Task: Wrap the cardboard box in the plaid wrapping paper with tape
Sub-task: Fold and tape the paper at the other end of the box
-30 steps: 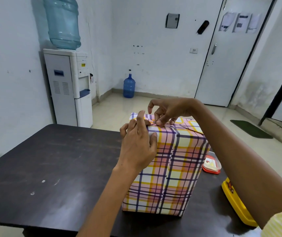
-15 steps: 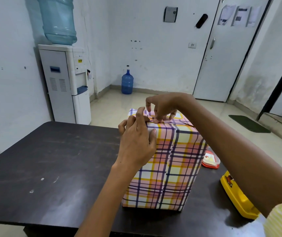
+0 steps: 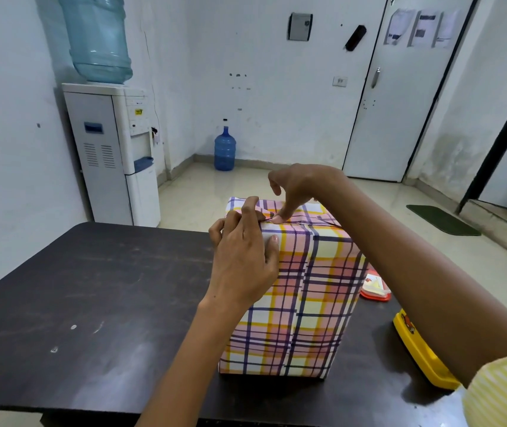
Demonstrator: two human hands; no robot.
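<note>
Right hand has lifted until one straight fingertip presses the top flap of the cardboard box, gripping nothing; left hand curls round its top left corner. Best to hold that flap taut till taped. Box upright on counter, plaid wrapping paper smooth, no cardboard showing.

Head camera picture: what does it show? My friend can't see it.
Two hands work at the top of a tall plaid-wrapped box on a dark table. The left hand grips its top edge; the right hand presses a fingertip onto the folded paper there.
</note>
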